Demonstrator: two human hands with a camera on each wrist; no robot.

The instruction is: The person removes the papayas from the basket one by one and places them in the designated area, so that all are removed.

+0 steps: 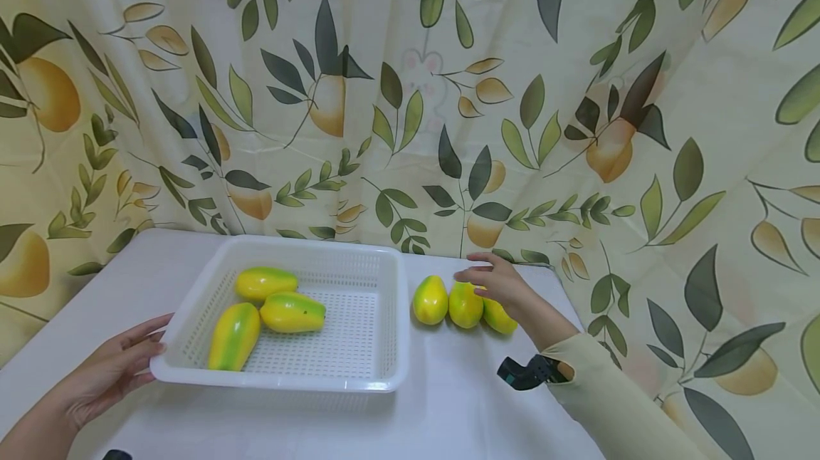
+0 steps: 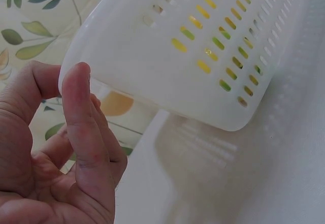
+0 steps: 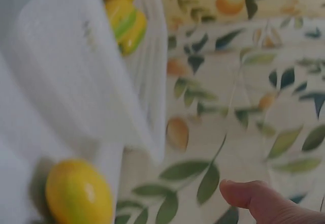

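Observation:
A white plastic basket [image 1: 346,384] with slotted walls stands on the table and holds three yellow-green papayas, one of them a papaya [image 1: 292,312] near its middle. At the basket's left side my left hand [image 1: 118,364] pinches the rim; in the left wrist view the thumb [image 2: 78,97] and fingers meet at that edge. To the right of the basket lie three more papayas in a row, the nearest to it being a papaya [image 1: 430,300]. My right hand [image 1: 502,280] hovers over the right end of this row, fingers extended, partly covering the rightmost papaya [image 1: 498,317]. Its thumb [image 3: 249,193] shows in the right wrist view.
White cloth covers the table [image 1: 448,403]. Behind it hangs a curtain [image 1: 397,125] printed with leaves and fruit, which also runs down the right side. A black strap device [image 1: 530,372] sits on the right wrist.

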